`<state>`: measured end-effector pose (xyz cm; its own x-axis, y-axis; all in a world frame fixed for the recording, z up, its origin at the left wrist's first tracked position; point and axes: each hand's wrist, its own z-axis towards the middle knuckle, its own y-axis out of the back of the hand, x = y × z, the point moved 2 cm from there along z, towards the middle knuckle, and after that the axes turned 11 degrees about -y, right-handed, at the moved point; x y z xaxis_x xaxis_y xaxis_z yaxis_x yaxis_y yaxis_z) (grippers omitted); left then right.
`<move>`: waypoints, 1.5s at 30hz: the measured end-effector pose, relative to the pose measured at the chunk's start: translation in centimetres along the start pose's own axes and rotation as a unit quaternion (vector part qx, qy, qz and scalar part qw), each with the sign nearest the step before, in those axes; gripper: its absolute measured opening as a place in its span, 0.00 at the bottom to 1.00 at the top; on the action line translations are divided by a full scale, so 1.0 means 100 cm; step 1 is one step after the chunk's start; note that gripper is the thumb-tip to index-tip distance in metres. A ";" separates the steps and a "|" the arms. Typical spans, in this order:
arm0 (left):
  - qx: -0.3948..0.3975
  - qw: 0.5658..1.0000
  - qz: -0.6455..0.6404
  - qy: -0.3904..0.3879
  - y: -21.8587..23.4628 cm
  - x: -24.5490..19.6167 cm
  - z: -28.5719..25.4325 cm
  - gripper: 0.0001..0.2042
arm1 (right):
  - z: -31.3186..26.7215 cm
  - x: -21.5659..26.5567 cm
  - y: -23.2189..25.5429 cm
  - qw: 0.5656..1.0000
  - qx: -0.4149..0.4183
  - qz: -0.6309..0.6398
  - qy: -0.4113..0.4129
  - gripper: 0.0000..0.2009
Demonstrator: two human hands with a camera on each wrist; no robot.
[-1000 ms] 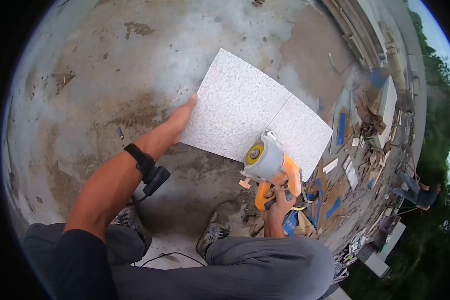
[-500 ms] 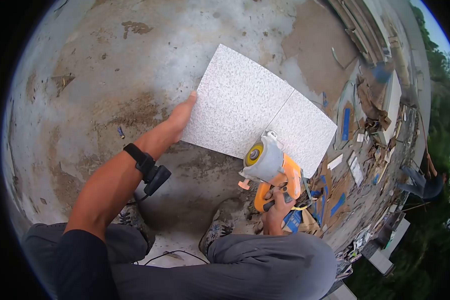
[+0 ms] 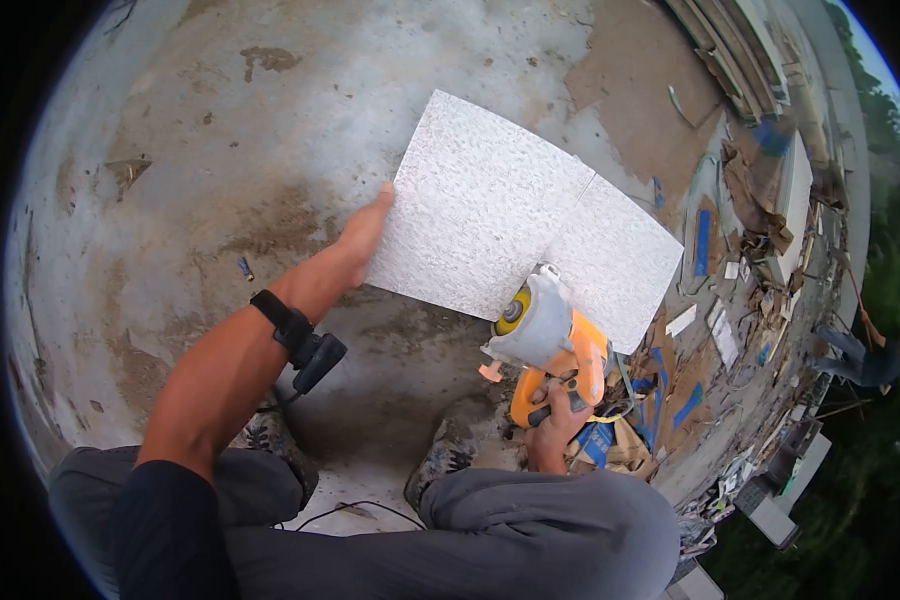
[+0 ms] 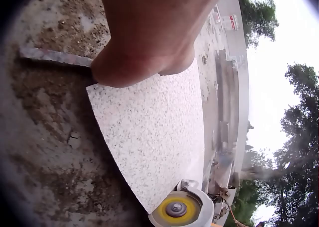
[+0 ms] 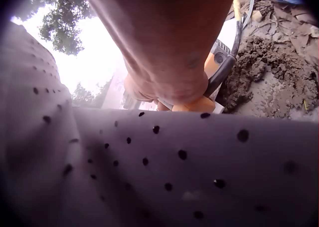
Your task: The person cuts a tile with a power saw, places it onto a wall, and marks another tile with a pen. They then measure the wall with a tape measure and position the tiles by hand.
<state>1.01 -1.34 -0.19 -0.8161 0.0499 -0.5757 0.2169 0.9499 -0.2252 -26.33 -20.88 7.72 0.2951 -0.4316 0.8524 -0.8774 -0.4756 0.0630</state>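
Observation:
A speckled white stone slab (image 3: 480, 200) spans the middle of the head view, with a thin straight line running across it from the far edge to the saw. My left hand (image 3: 366, 238) grips its left edge; the fingertips are hidden. An orange handheld circular saw (image 3: 580, 345) with a grey guard sits at the slab's near edge, in line with that mark. My right hand (image 3: 558, 425) holds the saw by its rear handle. In the left wrist view the yellow-centred blade (image 4: 175, 209) shows at the slab's near edge.
Broken boards, blue scraps and rubble (image 3: 710, 330) cover the ground on the right. My shoes (image 3: 450, 450) and a thin black cable (image 3: 355, 507) are close below the slab. Another person (image 3: 865, 355) is at the far right. A stack of long pieces (image 3: 720, 50) lies at upper right.
The slab and saw appear slightly further right in the head view, and the blade disc shows narrower. The line on the slab looks fainter. Both hands keep their holds.

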 end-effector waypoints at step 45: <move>0.380 0.348 0.812 -0.272 -0.212 -0.137 0.060 0.27 | -0.019 0.084 0.125 0.986 -0.128 0.107 -0.028 0.17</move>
<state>10.84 -24.03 7.80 0.8922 0.0689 -0.4463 0.4041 -0.5631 0.7209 -35.55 -29.03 16.62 0.1068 -0.5455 0.8312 -0.9863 -0.1636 0.0194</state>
